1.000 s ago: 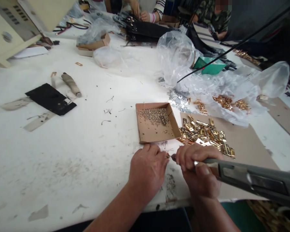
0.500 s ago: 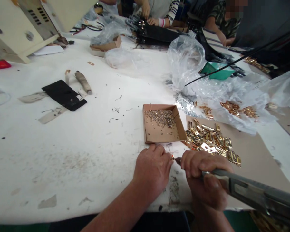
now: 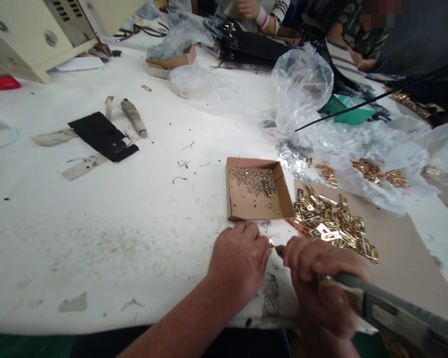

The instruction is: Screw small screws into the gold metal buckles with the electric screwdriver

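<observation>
My left hand (image 3: 239, 258) rests on the white table (image 3: 134, 219), fingers pinched on a small gold metal piece (image 3: 271, 243). My right hand (image 3: 321, 278) is wrapped round the grey handle of a powered driver (image 3: 395, 313), whose tip meets the gold piece. Just beyond my hands stands a shallow cardboard tray (image 3: 257, 204) holding a heap of tiny screws (image 3: 254, 179). To its right, a pile of gold metal fittings (image 3: 332, 219) lies on a brown card sheet (image 3: 403, 253).
Crumpled clear plastic bags (image 3: 302, 84) with more gold parts (image 3: 373, 171) lie at right. A black flap (image 3: 102, 135) and a wrapped handle tool (image 3: 133, 117) lie at left. A cream machine (image 3: 26, 35) stands far left. Other people's hands (image 3: 252, 10) work at the far side.
The view has shifted, so everything sits slightly right and lower. Both hands keep the same grip at the table's front edge.
</observation>
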A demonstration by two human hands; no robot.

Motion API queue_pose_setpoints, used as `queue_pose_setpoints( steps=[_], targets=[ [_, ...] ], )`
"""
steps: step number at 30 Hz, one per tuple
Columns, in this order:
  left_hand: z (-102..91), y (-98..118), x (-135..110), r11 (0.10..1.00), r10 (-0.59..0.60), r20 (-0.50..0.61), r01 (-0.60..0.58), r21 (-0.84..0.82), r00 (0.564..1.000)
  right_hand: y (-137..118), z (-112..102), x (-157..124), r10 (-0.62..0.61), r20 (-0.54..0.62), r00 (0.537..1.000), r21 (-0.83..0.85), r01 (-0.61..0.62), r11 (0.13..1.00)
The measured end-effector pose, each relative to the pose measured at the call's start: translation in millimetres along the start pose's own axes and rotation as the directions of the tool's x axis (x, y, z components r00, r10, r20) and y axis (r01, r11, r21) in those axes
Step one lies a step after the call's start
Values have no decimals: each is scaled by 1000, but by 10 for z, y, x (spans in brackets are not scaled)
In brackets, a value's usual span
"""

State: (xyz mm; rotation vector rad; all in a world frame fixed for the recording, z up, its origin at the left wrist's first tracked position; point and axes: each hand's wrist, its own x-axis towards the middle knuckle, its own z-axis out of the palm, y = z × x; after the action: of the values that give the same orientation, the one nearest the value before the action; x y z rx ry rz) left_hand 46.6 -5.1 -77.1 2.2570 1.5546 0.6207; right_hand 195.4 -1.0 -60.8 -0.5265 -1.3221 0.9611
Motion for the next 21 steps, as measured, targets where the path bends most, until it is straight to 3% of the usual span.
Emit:
queue_pose_setpoints(
  steps=[10,21],
  targets=[
    [-21,3,0,1000,-1,10,1,6,1000,0,15,4,18,74,997,-54,-14,998],
    [-3,-3,3,1000,-1,11,1,-21,1000,-28,63,100,45,67,997,-50,-42,998]
  ],
)
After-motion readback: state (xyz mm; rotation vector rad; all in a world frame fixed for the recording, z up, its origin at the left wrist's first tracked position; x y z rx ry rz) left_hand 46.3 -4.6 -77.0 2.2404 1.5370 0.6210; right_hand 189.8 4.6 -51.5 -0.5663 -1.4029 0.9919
